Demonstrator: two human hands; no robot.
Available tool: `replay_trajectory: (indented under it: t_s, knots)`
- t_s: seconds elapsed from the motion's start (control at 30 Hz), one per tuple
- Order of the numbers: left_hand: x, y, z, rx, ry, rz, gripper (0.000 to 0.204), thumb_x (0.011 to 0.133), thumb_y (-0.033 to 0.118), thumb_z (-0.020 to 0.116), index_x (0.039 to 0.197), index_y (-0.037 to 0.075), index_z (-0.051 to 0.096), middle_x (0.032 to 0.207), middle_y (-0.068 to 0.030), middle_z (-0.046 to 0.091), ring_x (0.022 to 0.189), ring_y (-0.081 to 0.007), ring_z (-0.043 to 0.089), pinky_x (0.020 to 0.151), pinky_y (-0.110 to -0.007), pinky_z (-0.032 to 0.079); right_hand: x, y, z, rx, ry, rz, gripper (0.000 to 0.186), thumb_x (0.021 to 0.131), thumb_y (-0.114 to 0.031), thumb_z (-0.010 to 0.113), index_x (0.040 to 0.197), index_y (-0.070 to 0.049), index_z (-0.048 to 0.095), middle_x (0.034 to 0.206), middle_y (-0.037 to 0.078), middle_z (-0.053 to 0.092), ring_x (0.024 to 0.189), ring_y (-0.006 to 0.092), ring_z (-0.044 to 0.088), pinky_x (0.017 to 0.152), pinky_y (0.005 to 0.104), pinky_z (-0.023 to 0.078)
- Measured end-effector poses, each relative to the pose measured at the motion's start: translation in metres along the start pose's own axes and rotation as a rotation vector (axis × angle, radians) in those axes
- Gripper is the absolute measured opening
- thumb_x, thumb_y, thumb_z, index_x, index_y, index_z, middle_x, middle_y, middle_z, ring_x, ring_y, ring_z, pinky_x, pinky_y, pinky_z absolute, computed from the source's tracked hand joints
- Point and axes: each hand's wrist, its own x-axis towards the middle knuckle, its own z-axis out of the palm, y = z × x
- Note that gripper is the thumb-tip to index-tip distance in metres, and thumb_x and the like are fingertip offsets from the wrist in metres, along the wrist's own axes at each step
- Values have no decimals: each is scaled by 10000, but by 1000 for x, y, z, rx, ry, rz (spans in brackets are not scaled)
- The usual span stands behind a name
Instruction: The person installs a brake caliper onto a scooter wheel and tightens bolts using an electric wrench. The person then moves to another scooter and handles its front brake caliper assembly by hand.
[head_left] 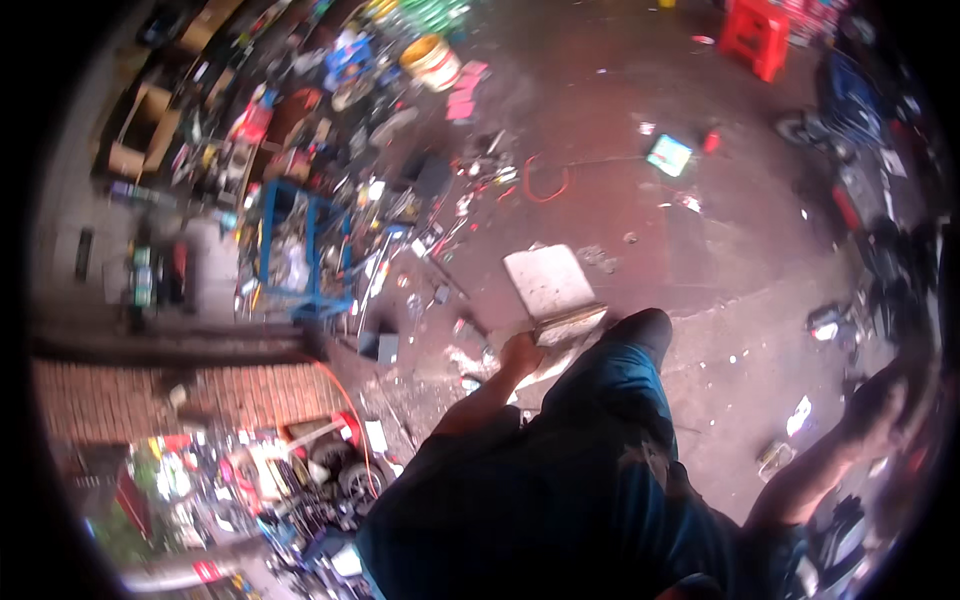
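Note:
At the middle of the view my left hand (pixel 522 355) is closed at the edge of a worn, whitish board-like piece with a thick brownish edge (pixel 572 324). A pale, flat square panel (pixel 550 279) lies just beyond it; I cannot tell whether the two are joined. My leg in dark blue-green cloth partly covers the piece. Far out to the right, my right hand (pixel 882 408) is stretched away from my body near dark machine parts. Motion blur hides its fingers, and I cannot make out anything in it.
A blue metal frame (pixel 308 250) stands among scattered tools and parts at left. Farther off are a bucket (pixel 431 63), a red plastic stool (pixel 756 38) and a bright flat packet (pixel 669 156). A motorbike-like shape (pixel 850 100) and dark parts line the right.

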Motion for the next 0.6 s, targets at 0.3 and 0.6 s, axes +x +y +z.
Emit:
replay_trajectory:
  t_s: [0.3, 0.6]
  knots:
    - [73, 25, 47, -92, 6, 108, 444, 608, 364, 790, 673, -48, 636, 652, -236, 616, 645, -362, 625, 616, -424, 470, 51, -17, -49, -162, 19, -301, 376, 888, -189, 569, 1188, 37, 551, 1124, 168, 600, 1001, 250, 583, 876, 325, 466]
    - [200, 199, 108, 334, -261, 468, 383, 738, 233, 692, 1028, -9, 627, 942, -176, 647, 855, -286, 610, 705, -381, 485, -4, -19, -146, -621, 343, -76, 371, 863, -187, 599, 1165, 24, 559, 1090, 154, 605, 961, 238, 583, 844, 314, 468]
